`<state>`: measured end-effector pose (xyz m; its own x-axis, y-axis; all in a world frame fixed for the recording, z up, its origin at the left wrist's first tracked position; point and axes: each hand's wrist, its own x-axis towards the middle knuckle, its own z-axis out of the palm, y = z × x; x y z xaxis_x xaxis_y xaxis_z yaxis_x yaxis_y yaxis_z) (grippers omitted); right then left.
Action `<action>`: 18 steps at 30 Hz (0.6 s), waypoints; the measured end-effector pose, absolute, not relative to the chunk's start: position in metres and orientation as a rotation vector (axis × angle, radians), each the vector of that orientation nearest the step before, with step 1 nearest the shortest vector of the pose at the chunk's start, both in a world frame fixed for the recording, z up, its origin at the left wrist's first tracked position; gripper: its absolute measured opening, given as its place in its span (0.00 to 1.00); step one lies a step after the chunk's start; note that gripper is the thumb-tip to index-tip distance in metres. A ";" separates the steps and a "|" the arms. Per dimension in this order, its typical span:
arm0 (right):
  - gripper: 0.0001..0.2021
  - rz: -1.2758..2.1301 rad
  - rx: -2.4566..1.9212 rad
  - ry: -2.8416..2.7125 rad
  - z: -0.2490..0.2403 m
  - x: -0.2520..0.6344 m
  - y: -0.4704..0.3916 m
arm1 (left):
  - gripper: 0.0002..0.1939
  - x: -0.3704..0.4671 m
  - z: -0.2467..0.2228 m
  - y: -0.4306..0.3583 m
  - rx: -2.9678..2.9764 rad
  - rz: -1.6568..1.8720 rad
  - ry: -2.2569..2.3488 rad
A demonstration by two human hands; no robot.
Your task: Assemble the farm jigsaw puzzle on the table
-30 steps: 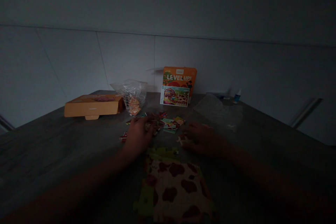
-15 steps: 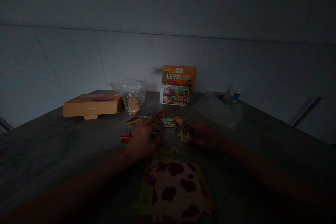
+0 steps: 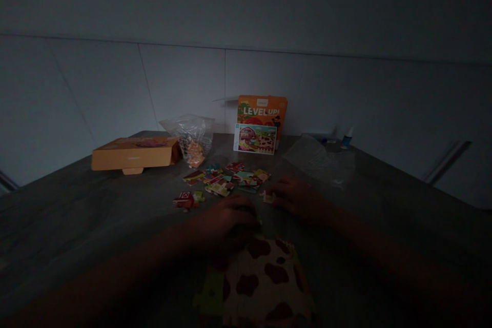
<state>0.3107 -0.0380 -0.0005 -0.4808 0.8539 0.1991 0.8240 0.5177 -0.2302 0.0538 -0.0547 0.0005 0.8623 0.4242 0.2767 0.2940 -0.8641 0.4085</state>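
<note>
My left hand [image 3: 230, 218] curls over the far edge of the partly joined jigsaw puzzle [image 3: 265, 282], which shows a white cow with brown patches. Its fingers close over a green puzzle piece [image 3: 261, 220], of which only a sliver shows; the thumb is hidden. To the right, my right hand [image 3: 298, 196] has its bent fingers on a small pale puzzle piece [image 3: 267, 197], mostly covered by them. Beyond both hands lie several loose puzzle pieces [image 3: 220, 186] in a loose pile. A red barn piece [image 3: 185, 199] lies left of the pile. The light is very dim.
An orange box [image 3: 134, 156] lies at the left, beside a clear bag [image 3: 194, 143] with orange pieces inside. A picture card [image 3: 255, 139] leans on an upright orange box [image 3: 262, 107]. At the right are an empty plastic bag [image 3: 321, 159] and a small bottle [image 3: 347, 139].
My left hand has moved from the loose pile toward me, onto the puzzle's far edge, uncovering pieces behind it. My right hand stays nearly in place, its fingers now covering more of its piece.
</note>
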 end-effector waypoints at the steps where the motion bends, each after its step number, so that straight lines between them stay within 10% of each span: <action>1: 0.13 0.154 -1.436 -2.452 -0.001 0.311 -0.037 | 0.11 0.054 0.001 -0.055 2.682 0.510 0.540; 9: 0.15 0.250 -1.470 -2.381 -0.006 0.313 -0.033 | 0.12 0.054 0.001 -0.056 2.661 0.524 0.552; 18: 0.15 0.253 -1.227 -2.261 -0.002 0.303 -0.037 | 0.38 0.050 -0.010 -0.055 2.502 0.575 0.770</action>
<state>0.3027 -0.0374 -0.0019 -0.4321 0.8193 0.3768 0.7159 0.5657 -0.4092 0.0496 -0.0549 -0.0101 0.7564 0.6037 0.2520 0.4128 -0.7392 0.5322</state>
